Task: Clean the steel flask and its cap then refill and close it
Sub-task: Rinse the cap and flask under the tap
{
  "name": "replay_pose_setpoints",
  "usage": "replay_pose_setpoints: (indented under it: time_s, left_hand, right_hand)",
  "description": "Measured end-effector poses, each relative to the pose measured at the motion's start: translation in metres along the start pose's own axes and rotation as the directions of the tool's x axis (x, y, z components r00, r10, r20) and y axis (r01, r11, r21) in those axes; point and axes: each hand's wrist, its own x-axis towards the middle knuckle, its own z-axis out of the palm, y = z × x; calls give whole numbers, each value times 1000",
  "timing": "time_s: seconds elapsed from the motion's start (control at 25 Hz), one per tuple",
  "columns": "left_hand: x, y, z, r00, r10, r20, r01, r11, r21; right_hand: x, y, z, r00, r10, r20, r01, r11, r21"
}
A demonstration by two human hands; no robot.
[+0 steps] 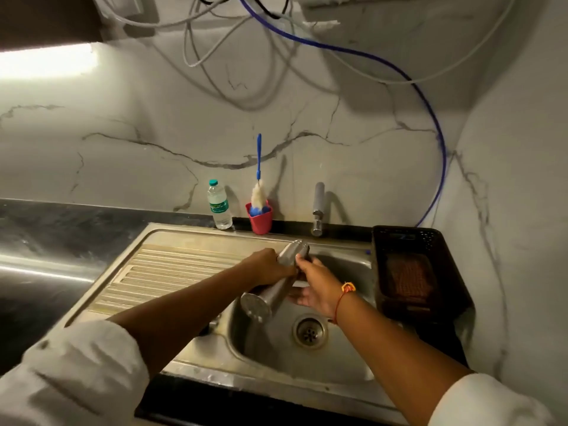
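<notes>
Both arms outstretched — left hand grips flask; right hand clasps its neck.

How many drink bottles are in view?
2: the steel flask, held tilted over the sink, and a plastic water bottle standing at its back edge, left of the red cup. None looks hidden.

The dark, glossy worktop carries a steel sink with a ribbed drainboard on its left. Behind the sink stand 1 water bottle, 1 red cup holding a brush, and a tap. A dark basket sits right of the sink.
</notes>
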Motion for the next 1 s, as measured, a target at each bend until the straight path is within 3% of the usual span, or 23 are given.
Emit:
replay_pose_setpoints:
  time_s: [0.16,0.36,0.52,0.56,0.64,0.68,1.0]
  left_hand:
    - [15,15,27,999,-27,41,39,945,-326]
    - [29,25,27,980,-28,198,136,818,-559]
    - [37,22,29,976,-73,203,193,714,-673]
    - [39,21,28,977,-80,195,194,702,-685]
    - [47,17,26,975,-99,197,210,689,-693]
    - [50,16,24,975,-101,197,211,690,-692]
    - [79,-2,19,975,-62,213,191,725,-662]
  right_hand:
    - [0,-8,-19,998,17,-66,-18,1000,-1]
    - [18,-25,-35,994,10,-112,-21,995,-101]
    - [46,-38,-37,985,-28,-173,-18,966,-256]
    - [59,-41,-37,973,-87,-214,-4,919,-394]
    - [81,-52,-36,932,-260,-253,12,720,-694]
    - [89,-58,-36,918,-313,-242,30,665,-746]
    - [133,-70,-42,922,-356,-154,58,519,-853]
